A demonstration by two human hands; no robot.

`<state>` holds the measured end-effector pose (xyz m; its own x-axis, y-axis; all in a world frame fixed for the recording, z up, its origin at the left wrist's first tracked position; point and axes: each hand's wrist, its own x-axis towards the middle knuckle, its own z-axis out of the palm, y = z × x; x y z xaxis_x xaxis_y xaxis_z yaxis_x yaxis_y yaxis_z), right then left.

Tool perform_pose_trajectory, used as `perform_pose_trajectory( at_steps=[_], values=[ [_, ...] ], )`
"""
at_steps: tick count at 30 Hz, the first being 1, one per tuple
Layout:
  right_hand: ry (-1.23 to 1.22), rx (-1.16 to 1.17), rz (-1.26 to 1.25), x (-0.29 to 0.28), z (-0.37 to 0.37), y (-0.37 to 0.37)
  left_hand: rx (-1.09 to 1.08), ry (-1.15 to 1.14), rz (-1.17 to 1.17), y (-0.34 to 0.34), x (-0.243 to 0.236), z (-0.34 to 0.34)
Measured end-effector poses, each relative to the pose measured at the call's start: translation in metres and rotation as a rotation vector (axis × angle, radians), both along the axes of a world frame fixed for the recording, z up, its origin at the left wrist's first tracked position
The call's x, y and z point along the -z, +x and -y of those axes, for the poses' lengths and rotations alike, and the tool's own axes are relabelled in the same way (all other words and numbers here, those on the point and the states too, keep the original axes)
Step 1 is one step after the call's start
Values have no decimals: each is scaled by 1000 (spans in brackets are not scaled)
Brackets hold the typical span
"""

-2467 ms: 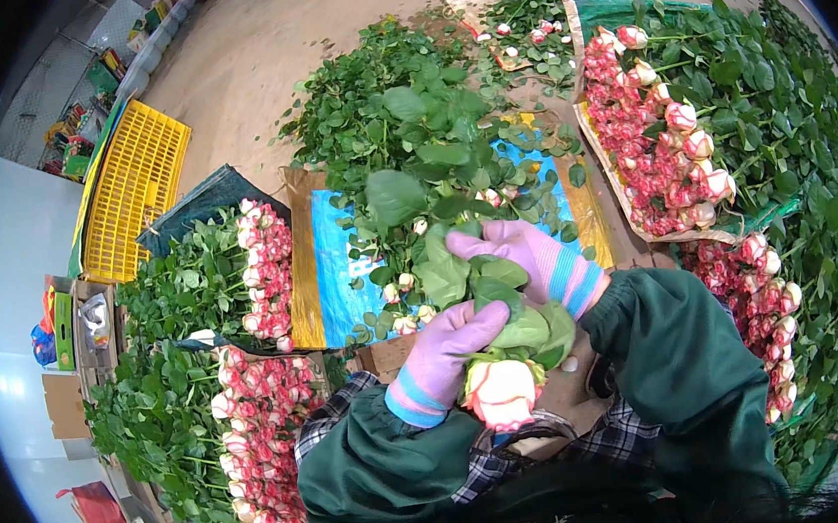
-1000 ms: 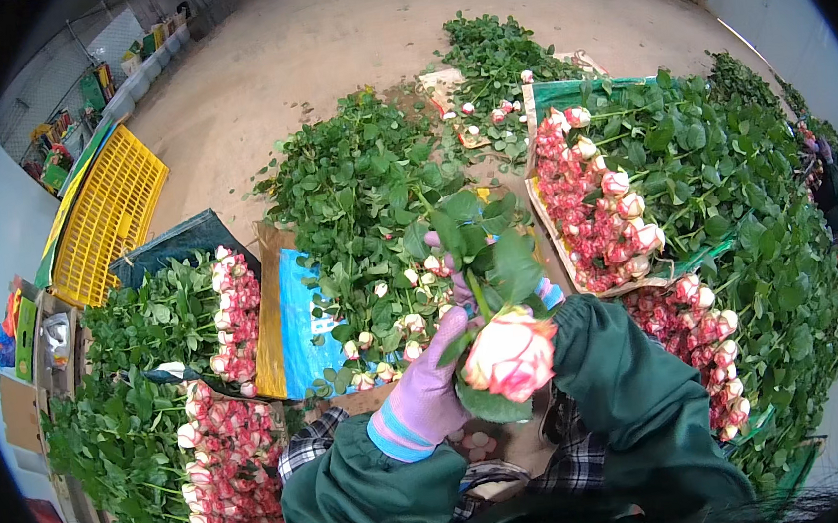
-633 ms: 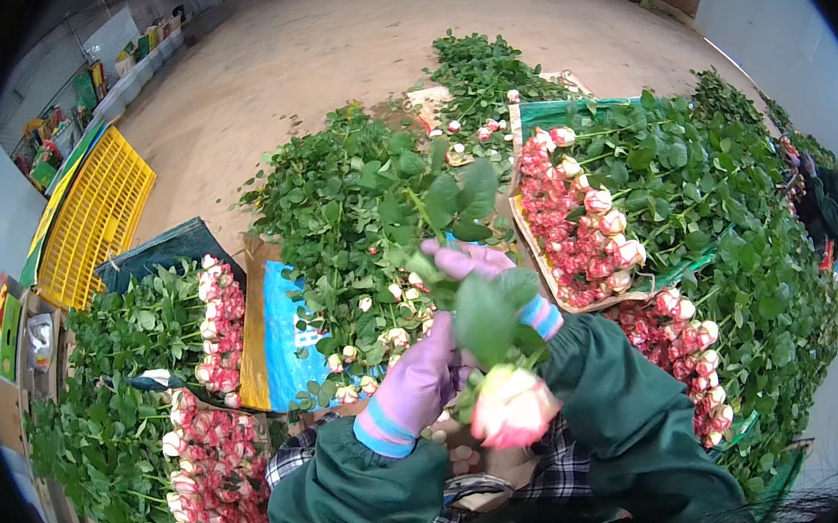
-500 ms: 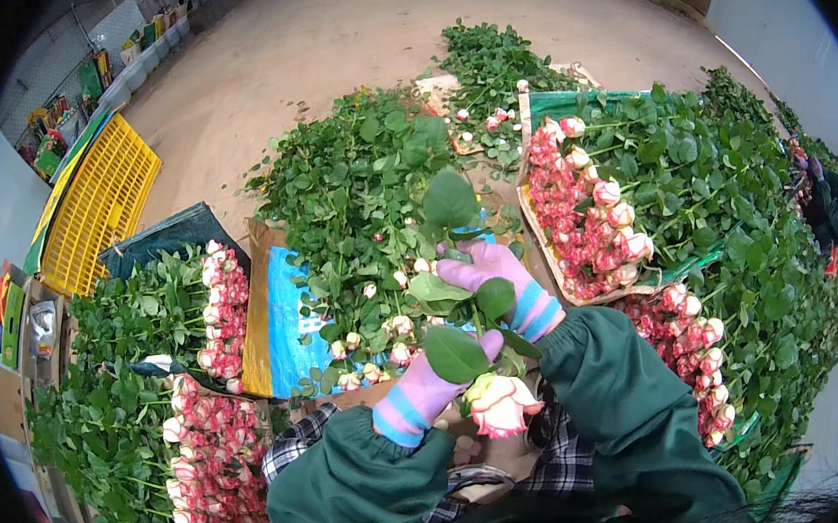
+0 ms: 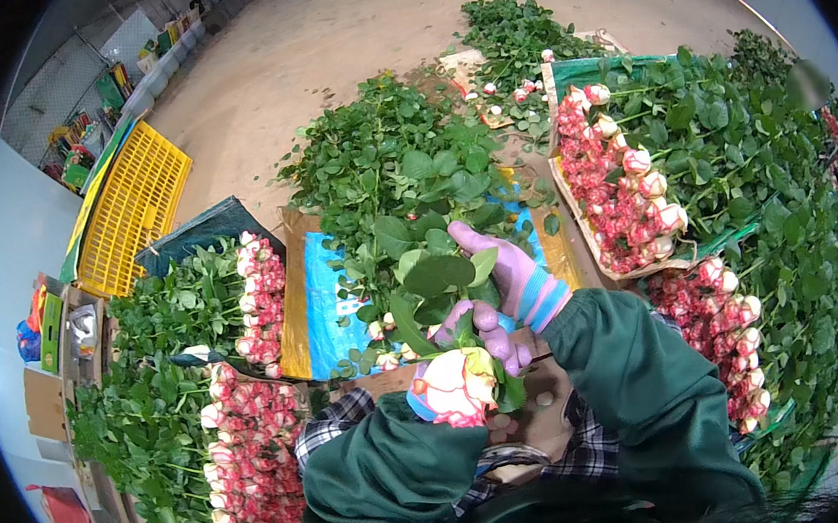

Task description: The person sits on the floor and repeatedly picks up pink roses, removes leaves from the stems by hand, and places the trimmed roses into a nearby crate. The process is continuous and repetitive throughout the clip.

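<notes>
A single rose (image 5: 457, 386), cream with pink-red petal edges, hangs bloom toward me with its leafy stem pointing away. My left hand (image 5: 490, 330), in a lilac glove with a blue-striped cuff, is closed round the stem just behind the bloom; the flower hides part of it. Farther up the stem, my right hand (image 5: 507, 269), gloved alike, is closed among the large green leaves (image 5: 437, 272); its fingertips are partly hidden by them. Beyond both hands lies a heap of leafy rose stems (image 5: 390, 154) on a blue sheet (image 5: 322, 315), with several pale blooms at its near edge.
Bundled pink-and-white roses (image 5: 257, 455) are stacked at the left. More rose bundles (image 5: 622, 184) lie at the right, with stems pointing outward. A yellow plastic crate (image 5: 140, 206) leans at the far left. Loose greenery (image 5: 529, 38) lies on the floor beyond. A blurred person stands at the right edge.
The rose has swung slightly left and nearer to my left wrist, its bloom now over that hand. My left hand's fingers have turned toward the right. The whole view has shifted.
</notes>
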<state>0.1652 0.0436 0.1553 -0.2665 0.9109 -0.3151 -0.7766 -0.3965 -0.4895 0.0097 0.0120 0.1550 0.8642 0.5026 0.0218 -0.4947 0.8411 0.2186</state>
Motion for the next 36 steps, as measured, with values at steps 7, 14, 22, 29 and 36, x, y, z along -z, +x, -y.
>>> perform_pose_trajectory(
  at_steps=[7, 14, 22, 29, 36],
  values=[
    [106, 152, 133, 9, -10, -10, 73, 24, 380, 3, 20, 0],
    [225, 288, 524, 8, -19, -2, -16, -1, 40, -16, 14, 8],
    [243, 321, 939, 21, -14, 64, 384, -181, -145, 2, 70, -10],
    [165, 207, 1126, 53, 8, 75, 324, 718, -831, 1, 105, 2],
    [-160, 86, 1725, 114, 48, 68, 611, 1178, -1025, -7, 157, 11]
  ],
)
